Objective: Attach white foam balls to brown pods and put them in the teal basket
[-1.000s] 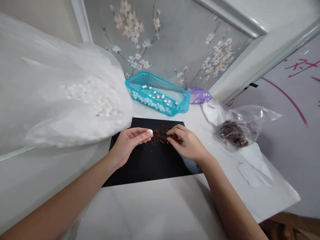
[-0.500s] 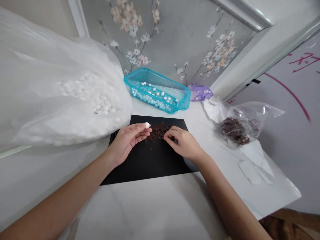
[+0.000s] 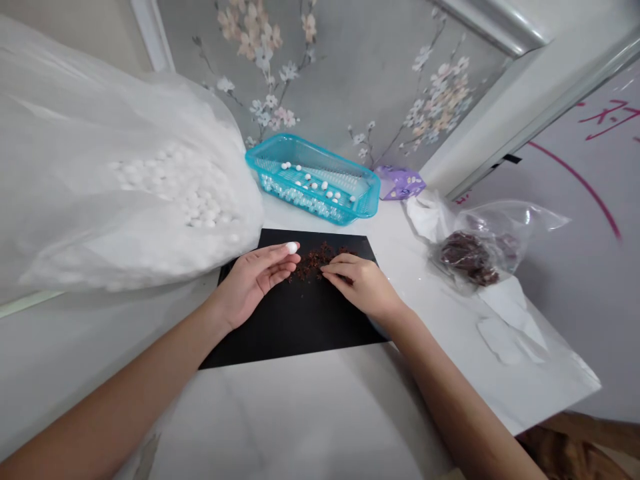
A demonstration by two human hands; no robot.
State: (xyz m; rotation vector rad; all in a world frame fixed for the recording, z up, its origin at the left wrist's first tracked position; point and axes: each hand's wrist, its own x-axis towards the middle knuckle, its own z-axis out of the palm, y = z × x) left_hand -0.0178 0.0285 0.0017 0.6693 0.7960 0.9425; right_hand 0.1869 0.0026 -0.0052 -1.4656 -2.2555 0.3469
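A small white ball (image 3: 291, 248) is pinched between the thumb and forefinger of my left hand (image 3: 250, 279), its other fingers loosely curled below. My right hand (image 3: 364, 283) is at the right side of a scattered heap of small reddish-brown bits (image 3: 315, 260), with thumb and fingertips pressed together. Whatever lies between those fingertips is too small to make out. Both hands are over a black mat (image 3: 295, 327) that carries the bits.
A blue plastic basket (image 3: 369, 208) with several white balls stands behind the mat. To the left bulges a large clear bag (image 3: 165, 247) of white balls. On the right are a purple packet (image 3: 400, 183), a bag of brown material (image 3: 467, 259) and white paper (image 3: 520, 313).
My right hand has shifted slightly left along the brown bits, its fingertips still together. My left hand keeps the white ball in nearly the same place.
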